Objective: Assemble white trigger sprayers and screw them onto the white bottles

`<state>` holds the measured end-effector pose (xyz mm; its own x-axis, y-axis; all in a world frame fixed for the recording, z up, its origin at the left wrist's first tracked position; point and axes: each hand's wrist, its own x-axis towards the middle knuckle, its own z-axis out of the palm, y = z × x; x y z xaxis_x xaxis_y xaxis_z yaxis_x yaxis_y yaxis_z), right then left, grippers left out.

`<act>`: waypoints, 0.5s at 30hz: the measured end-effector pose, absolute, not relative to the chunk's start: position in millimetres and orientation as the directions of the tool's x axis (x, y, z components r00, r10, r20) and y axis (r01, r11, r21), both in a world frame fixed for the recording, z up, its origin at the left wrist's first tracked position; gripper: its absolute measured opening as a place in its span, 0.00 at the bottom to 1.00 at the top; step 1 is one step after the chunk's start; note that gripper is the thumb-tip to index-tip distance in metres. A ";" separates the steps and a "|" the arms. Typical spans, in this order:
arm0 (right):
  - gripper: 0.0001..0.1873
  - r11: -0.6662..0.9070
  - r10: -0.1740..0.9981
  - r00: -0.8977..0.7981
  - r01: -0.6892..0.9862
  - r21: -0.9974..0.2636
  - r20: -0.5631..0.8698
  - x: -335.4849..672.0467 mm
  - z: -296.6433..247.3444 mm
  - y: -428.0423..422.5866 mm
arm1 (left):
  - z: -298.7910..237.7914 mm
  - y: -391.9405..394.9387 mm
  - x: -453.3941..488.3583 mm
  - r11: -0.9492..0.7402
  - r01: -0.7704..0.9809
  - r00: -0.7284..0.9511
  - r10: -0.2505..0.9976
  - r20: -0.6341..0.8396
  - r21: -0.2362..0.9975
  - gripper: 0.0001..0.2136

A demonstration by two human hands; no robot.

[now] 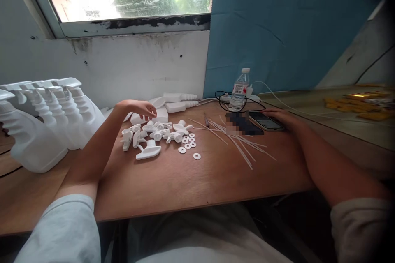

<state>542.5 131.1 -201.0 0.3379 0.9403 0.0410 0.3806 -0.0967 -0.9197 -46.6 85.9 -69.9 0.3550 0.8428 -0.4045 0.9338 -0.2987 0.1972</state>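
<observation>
at left, left hand [142, 109] hangs loosely open near trigger sprayers [157, 135]; right hand [281, 117] touches a smartphone [266, 121], grip i cannot tell.

No readable text, clear plastic bottle [238, 100] with printed label [239, 89], lettering too small to read

White spray heads [148, 151] are all jumbled in a pile, phone's [266, 121] lying face up off to their right.
</observation>
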 end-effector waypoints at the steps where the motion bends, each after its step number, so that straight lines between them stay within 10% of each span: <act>1: 0.06 -0.105 0.939 0.342 0.384 -0.918 0.036 542.0 -200.6 130.6 | -69.4 84.4 -42.7 -0.305 0.933 0.357 0.839 -0.410 0.189 0.28; 15: 0.19 -0.133 0.977 0.207 0.356 -0.925 -0.061 553.0 -197.2 126.2 | -53.1 48.3 -14.9 -0.367 0.923 0.378 0.801 -0.464 0.118 0.37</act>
<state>553.0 126.2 -197.2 0.2067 0.9765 -0.0608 0.3556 -0.1329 -0.9251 -14.9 48.3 -53.1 0.3779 0.8012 -0.4639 0.9227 -0.3670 0.1178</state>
